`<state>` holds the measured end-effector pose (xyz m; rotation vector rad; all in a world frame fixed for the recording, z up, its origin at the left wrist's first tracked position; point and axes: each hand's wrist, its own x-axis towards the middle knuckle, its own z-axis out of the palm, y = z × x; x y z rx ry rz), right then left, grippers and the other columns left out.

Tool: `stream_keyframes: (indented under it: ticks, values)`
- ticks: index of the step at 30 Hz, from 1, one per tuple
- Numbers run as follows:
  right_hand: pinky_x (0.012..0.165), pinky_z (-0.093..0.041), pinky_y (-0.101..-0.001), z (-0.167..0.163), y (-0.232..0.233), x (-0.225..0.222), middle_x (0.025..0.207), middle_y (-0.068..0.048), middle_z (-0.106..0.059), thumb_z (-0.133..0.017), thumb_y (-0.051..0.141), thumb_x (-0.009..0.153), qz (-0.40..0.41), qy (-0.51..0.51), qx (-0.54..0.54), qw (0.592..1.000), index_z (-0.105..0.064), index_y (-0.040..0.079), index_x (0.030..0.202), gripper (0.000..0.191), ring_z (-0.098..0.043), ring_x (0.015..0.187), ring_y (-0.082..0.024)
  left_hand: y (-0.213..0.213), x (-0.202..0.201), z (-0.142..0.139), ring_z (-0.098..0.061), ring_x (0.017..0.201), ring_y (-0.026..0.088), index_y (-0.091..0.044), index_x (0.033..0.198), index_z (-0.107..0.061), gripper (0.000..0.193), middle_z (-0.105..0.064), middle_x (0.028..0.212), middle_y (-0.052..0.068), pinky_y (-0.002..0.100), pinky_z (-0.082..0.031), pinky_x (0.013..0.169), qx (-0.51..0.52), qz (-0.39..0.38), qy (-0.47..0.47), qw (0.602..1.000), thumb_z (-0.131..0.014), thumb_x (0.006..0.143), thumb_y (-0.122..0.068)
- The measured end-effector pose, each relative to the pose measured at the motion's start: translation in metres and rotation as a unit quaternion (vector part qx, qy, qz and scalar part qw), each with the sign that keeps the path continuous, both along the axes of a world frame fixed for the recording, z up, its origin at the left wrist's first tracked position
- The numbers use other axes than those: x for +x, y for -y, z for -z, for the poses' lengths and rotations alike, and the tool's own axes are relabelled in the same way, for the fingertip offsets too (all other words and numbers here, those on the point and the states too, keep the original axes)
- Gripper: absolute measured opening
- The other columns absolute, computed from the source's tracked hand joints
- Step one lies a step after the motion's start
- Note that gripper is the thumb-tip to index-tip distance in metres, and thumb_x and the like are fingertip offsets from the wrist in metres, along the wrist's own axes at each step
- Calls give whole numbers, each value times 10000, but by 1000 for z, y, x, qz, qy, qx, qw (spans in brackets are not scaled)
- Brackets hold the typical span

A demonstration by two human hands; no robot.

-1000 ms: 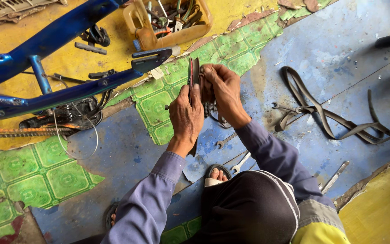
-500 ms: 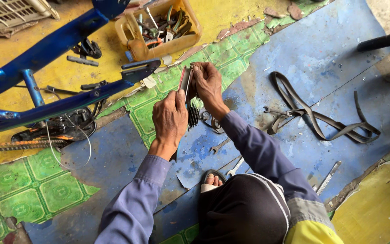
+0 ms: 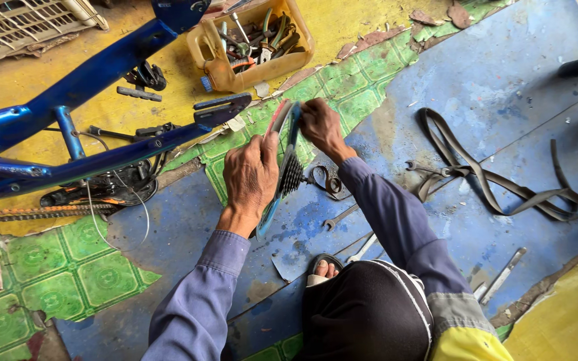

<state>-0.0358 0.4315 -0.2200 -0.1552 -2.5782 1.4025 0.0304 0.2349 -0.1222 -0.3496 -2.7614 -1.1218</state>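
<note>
I hold a small bicycle wheel (image 3: 277, 200) edge-on and upright over the floor; its rim shows blue and red, and a toothed sprocket cluster (image 3: 292, 175) sits at its hub. My left hand (image 3: 251, 177) grips the rim at the middle of its left side. My right hand (image 3: 320, 125) grips the top of the rim from the right. The wheel's lower edge rests near the blue floor covering, just in front of my sandalled foot (image 3: 326, 269).
A blue bicycle frame (image 3: 95, 73) lies at the left with a chain (image 3: 28, 214) under it. A yellow cut-open can of tools (image 3: 252, 43) stands behind the wheel. Black rubber tube strips (image 3: 496, 184) and spanners (image 3: 339, 217) lie on the floor at the right.
The wheel has turned slightly between my hands and shows more of its blue and red rim. Both hands keep their grip in nearly the same place.
</note>
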Motion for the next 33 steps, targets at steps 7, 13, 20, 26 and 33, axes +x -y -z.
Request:
stream_keyframes:
  ticks: [7,13,20,26,33]
  values:
    - [636,-550,-384,17,15,39,870,-127,-658,-583,75,1042,16,-151,-35,988,-603,38,1106,77,-676,721,-230,0,-5,-1,-657,702,386,-26,796,-672,483,-689,736,188,474,-451,747,-19,15,-46,999,-556,1061,-413]
    - [688,-552,-371,46,16,54,942,-133,-687,-638,71,1031,-56,-55,36,996,-659,91,1156,128,-694,797,-256,1,-15,0,-645,677,432,2,804,-697,552,-692,735,226,507,-488,722,-35,-17,-20,999,-592,1025,-493]
    - [797,-551,-433,93,24,106,1134,-313,-653,-766,184,846,-102,-217,119,963,-611,-76,1234,492,-659,963,-402,6,-21,2,-659,701,463,8,810,-706,582,-689,752,250,540,-498,689,-20,-35,6,999,-576,1026,-516]
    - [584,-589,-387,97,56,140,788,-161,-708,-568,75,905,-176,70,6,982,-718,-10,882,174,-689,633,-261,2,-19,3,-671,735,472,11,813,-704,579,-691,768,264,551,-508,688,-22,-48,20,998,-573,1025,-511]
    - [678,-613,-369,49,72,168,812,-133,-754,-632,117,815,-269,103,-49,956,-764,28,974,225,-747,701,-228,-7,-16,-2,-675,757,485,14,819,-704,586,-697,791,278,557,-518,714,-34,-58,24,997,-563,1027,-515]
